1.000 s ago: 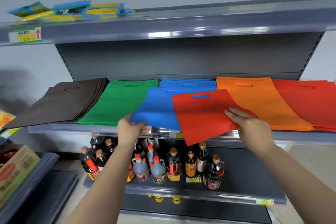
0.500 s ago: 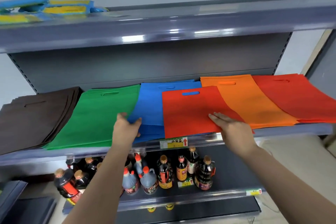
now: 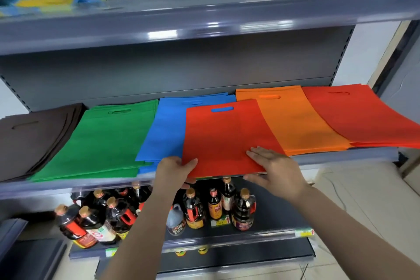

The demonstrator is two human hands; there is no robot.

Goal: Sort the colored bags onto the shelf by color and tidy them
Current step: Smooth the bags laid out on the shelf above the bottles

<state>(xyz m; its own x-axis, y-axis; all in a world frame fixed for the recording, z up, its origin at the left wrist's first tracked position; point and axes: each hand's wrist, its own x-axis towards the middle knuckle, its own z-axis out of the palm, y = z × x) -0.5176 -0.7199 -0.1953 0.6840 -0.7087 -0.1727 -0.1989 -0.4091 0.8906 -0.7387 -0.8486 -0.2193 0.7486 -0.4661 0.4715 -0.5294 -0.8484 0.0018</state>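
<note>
Below, I see dark sauce bottles crowded on a lower shelf, with price tags on its front rail. Blue and yellow packets lie blurred on the top shelf.

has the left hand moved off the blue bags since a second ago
Yes. The left hand has shifted right along the shelf edge, from the blue bags to the left bottom corner of the loose red bag.

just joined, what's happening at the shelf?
A person is sorting flat fabric bags into colour piles on the grey middle shelf. Both hands hold a loose red bag lying on the blue pile: left hand grips its near corner, right hand lies flat on it. The red pile sits far right, past the orange pile.
</note>
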